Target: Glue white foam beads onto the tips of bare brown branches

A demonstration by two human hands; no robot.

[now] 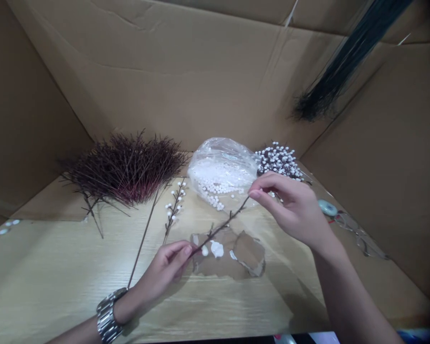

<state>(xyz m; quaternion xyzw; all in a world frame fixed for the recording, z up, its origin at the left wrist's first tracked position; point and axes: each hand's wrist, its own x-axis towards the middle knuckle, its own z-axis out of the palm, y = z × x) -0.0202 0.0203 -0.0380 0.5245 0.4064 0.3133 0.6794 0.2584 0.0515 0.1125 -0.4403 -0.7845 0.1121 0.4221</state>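
A dark brown artificial twig (222,226) with short side shoots slants up to the right between my hands. My left hand (170,263), with a metal watch on its wrist, is closed on the lower part of the stem. The thumb and forefinger of my right hand (290,203) pinch its upper tip. Under the twig lies a torn piece of cardboard (218,272) with white glue (217,249) on it. A pale white ball (204,250) shows beside my left fingertips; whether it is on the twig or the cardboard, I cannot tell.
Bare twigs (129,167) are heaped at the back left. A clear plastic bag (222,167) of white balls stands behind my hands, with white-berried twigs (279,160) to its right. One berried twig (174,208) lies left of the cardboard. Glasses (361,236) lie at right.
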